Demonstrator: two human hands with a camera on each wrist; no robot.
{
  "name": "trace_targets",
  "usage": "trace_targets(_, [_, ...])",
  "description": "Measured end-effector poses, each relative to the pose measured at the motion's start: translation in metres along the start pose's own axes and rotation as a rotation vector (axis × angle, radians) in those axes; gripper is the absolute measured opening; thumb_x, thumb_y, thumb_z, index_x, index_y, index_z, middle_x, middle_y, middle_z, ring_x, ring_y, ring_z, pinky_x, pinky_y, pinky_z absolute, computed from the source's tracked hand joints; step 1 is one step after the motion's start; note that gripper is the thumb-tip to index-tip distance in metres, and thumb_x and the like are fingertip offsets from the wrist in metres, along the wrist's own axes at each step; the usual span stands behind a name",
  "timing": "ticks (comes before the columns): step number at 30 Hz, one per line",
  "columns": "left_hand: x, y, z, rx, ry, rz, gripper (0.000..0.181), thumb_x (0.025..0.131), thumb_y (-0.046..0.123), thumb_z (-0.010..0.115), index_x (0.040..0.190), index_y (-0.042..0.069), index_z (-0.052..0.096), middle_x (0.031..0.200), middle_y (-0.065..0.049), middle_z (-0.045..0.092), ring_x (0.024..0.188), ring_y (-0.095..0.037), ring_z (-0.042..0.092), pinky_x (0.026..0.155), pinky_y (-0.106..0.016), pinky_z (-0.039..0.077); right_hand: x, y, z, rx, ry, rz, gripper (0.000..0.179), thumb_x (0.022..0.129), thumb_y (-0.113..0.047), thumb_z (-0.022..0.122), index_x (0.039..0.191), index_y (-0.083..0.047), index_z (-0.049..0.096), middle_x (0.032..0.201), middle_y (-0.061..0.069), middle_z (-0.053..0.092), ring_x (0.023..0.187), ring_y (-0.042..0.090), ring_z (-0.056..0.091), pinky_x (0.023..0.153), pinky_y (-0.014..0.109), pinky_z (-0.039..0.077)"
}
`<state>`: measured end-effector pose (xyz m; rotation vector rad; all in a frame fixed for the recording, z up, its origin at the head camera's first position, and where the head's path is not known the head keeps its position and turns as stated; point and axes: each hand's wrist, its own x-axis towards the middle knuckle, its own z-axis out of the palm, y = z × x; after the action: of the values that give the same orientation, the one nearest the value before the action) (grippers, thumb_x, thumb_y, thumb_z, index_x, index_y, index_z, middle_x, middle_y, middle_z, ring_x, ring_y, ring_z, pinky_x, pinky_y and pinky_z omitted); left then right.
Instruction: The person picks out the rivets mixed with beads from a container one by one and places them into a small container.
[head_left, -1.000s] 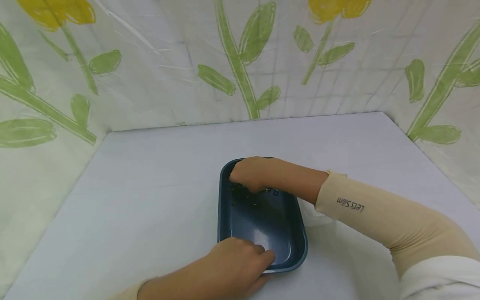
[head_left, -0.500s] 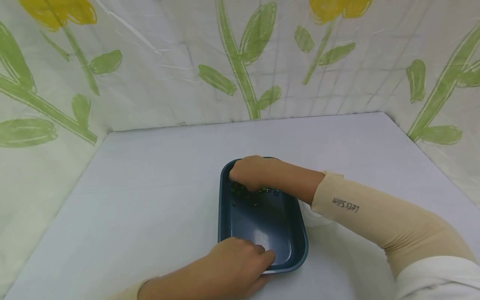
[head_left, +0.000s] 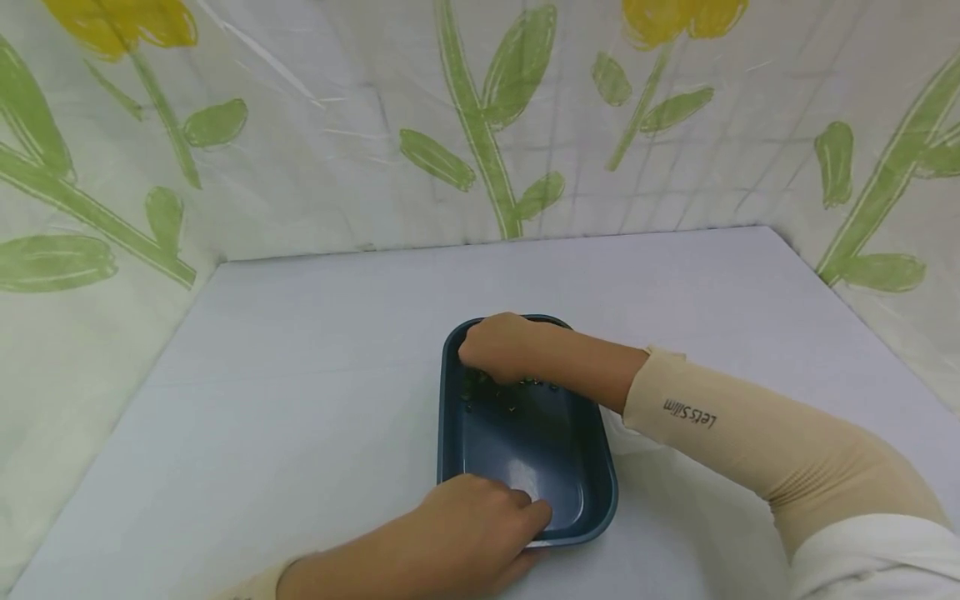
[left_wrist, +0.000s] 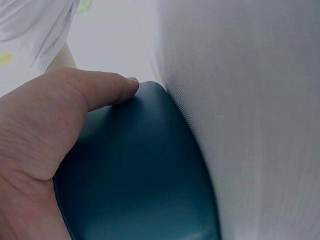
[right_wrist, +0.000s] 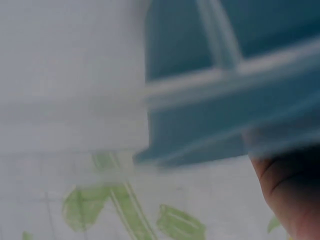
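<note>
A dark blue rectangular tray lies on the white table, its long side running away from me. My left hand grips the near rim, fingers over the edge; the left wrist view shows the thumb against the tray's outer wall. Down in the far left corner of the tray is my right hand, its fingertips hidden. Small dark green and shiny bits, too small to name, lie around and below it. The blurred right wrist view has the tray partly covering the right hand.
Just right of the tray, partly under the right forearm, sits a whitish see-through thing, its kind unclear. White table surface surrounds the tray. A hanging sheet painted with yellow flowers and green leaves borders the table's back and sides.
My right hand shifts only slightly within the tray's far end, and the small bits beside it have moved a little. The left hand keeps its grip on the near rim.
</note>
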<state>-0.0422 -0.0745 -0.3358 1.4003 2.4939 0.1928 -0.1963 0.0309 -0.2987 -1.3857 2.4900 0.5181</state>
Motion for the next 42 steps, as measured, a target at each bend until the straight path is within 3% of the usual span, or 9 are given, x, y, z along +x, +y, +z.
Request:
trace_targets(9, [-0.0001,0.0001,-0.0004,0.015,0.018,0.022,0.017,0.099,0.038,0.064,0.103,0.022,0.067,0.081,0.014,0.065,0.060,0.005,0.047,0.057,-0.014,0.041,0.0005,-0.0022,0.0061,-0.048,0.073,-0.016,0.009,0.092,-0.009,0.072,0.087,-0.015,0.067,0.084,0.001,0.065,0.071,0.013,0.055,0.067,0.031,0.052])
trace_targets(22, [-0.0009,-0.0008,0.0003,0.034,0.033,0.023,0.017,0.098,0.038,0.064,0.102,0.022,0.067,0.079,0.013,0.064,0.058,0.005,0.046,0.054,-0.013,0.040,0.0021,-0.0019,0.0086,-0.069,0.121,-0.038,0.010,0.093,-0.010,0.072,0.085,-0.014,0.068,0.081,0.001,0.065,0.068,0.011,0.052,0.066,0.031,0.052])
trace_targets(42, [-0.0020,-0.0010,-0.0005,0.007,0.021,0.015,0.017,0.098,0.038,0.065,0.103,0.022,0.067,0.080,0.013,0.065,0.057,0.006,0.045,0.054,-0.013,0.039,0.0046,-0.0002,0.0091,-0.077,0.137,-0.087,0.023,0.090,-0.008,0.074,0.073,-0.017,0.061,0.066,-0.004,0.050,0.063,0.012,0.038,0.060,0.028,0.041])
